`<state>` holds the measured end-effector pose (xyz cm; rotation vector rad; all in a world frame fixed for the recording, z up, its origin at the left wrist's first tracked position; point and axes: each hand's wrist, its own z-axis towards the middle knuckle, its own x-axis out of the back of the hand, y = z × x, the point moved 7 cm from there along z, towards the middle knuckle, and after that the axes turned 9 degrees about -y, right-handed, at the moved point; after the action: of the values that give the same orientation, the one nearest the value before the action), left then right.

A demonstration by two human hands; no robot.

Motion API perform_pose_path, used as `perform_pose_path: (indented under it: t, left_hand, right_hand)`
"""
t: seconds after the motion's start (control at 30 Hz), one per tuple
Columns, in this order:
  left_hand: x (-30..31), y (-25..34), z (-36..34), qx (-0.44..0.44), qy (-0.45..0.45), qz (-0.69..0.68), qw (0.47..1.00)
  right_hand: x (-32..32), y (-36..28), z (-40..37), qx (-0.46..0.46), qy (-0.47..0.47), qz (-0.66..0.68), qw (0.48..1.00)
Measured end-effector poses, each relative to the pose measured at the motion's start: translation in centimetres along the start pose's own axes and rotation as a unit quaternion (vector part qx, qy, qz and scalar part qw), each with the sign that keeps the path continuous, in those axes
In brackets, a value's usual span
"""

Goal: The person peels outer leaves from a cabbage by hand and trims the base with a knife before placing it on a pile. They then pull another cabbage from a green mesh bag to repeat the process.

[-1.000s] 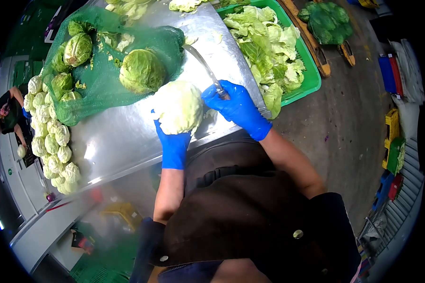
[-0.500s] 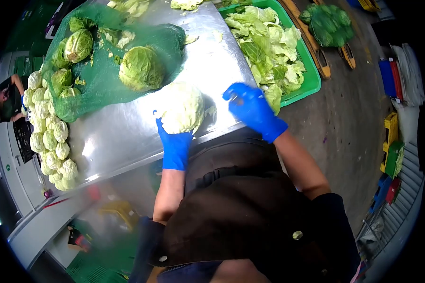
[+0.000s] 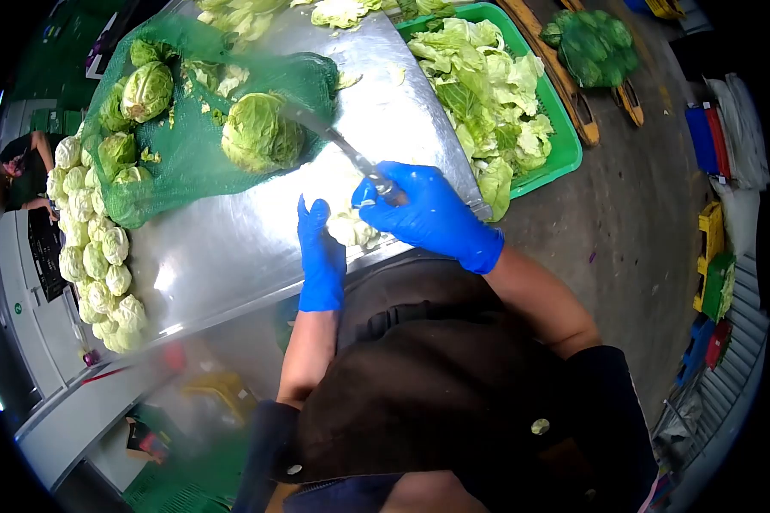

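Blue-gloved in the head view, our right hand gripped a knife by its handle, the blade angled away toward a green cabbage on green netting. Pale cabbage lay at the metal table's near edge, beside our left hand; whether that hand gripped it, we could not tell.
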<state>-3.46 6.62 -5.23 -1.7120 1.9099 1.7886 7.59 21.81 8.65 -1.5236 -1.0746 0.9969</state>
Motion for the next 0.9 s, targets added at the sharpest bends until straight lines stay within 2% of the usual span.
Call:
perform_pose_path:
  t: [0.1, 0.13, 0.2, 0.27, 0.3, 0.33, 0.37, 0.43, 0.47, 0.5, 0.57, 0.6, 0.63, 0.7, 0.77, 0.8, 0.87, 0.9]
  left_hand:
    - [-1.5, 0.8, -0.4, -0.001, 0.022, -0.013, 1.0]
    - [-1.9, 1.2, -0.8, 0.007, 0.023, -0.025, 0.999]
    - [-2.7, 1.8, -1.1, 0.025, 0.025, -0.03, 0.999]
    - [-2.5, 1.6, -0.8, 0.035, -0.014, -0.039, 0.999]
    - [-2.3, 1.3, -0.3, 0.038, -0.037, -0.045, 0.998]
    - [-1.1, 0.8, -0.2, 0.053, 0.021, -0.035, 0.998]
    - [-0.8, 0.6, 0.0, 0.036, 0.029, -0.02, 0.999]
    - [-4.9, 2.1, -0.5, 0.024, -0.077, 0.02, 0.997]
    - [-5.7, 2.4, -1.1, 0.026, -0.052, 0.038, 0.998]
    - [-5.5, 2.2, -1.1, 0.028, -0.05, 0.05, 0.997]
    - [-2.9, 0.4, -0.8, 0.056, -0.029, 0.034, 0.997]
    - [-3.0, 0.1, -0.9, 0.078, -0.018, 0.005, 0.997]
    - [-3.1, -0.1, -1.1, 0.099, -0.006, -0.023, 0.995]
    - [-3.6, 0.2, -1.2, 0.123, 0.017, -0.06, 0.99]
    - [-4.0, 1.1, -1.2, 0.131, 0.039, -0.079, 0.987]
    - [-4.0, 2.0, -1.2, 0.109, 0.02, -0.123, 0.986]
    - [-4.9, 5.0, -2.6, 0.081, -0.081, -0.091, 0.989]
    - [-5.9, 6.8, -3.5, 0.066, -0.134, -0.073, 0.986]
  right_hand:
    - [4.0, -0.2, 0.0, 0.134, 0.227, 0.069, 0.962]
    - [5.8, -0.5, -0.3, 0.108, 0.238, -0.032, 0.965]
    - [4.4, -1.2, 0.4, 0.142, 0.139, -0.047, 0.979]
    - [1.2, -1.4, 0.6, 0.201, 0.064, -0.157, 0.965]
    - [-0.2, -1.5, 0.5, 0.249, 0.057, -0.227, 0.94]
    - [-1.2, -1.2, 0.4, 0.273, 0.06, -0.269, 0.922]
    - [-1.7, -0.8, 0.5, 0.248, 0.056, -0.32, 0.913]
    - [-0.4, -1.2, 1.2, 0.128, 0.076, -0.257, 0.955]
    - [0.0, -0.7, 1.6, 0.101, 0.083, -0.053, 0.99]
    - [0.5, -0.6, 1.8, 0.122, 0.079, 0.143, 0.979]
    - [3.3, -1.0, 2.1, 0.178, 0.117, 0.2, 0.956]
    - [4.6, -1.7, 1.7, 0.05, 0.138, 0.134, 0.98]
    - [5.0, -2.0, 1.9, 0.165, 0.105, 0.049, 0.98]
    - [4.1, -0.5, 1.5, 0.107, 0.03, -0.142, 0.984]
    - [2.1, 0.5, 0.6, 0.027, -0.038, -0.263, 0.964]
    - [2.1, 0.8, 0.5, 0.045, -0.027, -0.2, 0.979]
    - [3.0, 1.5, 0.7, 0.074, -0.011, -0.015, 0.997]
    - [3.7, 1.6, 0.8, 0.086, -0.006, 0.106, 0.991]
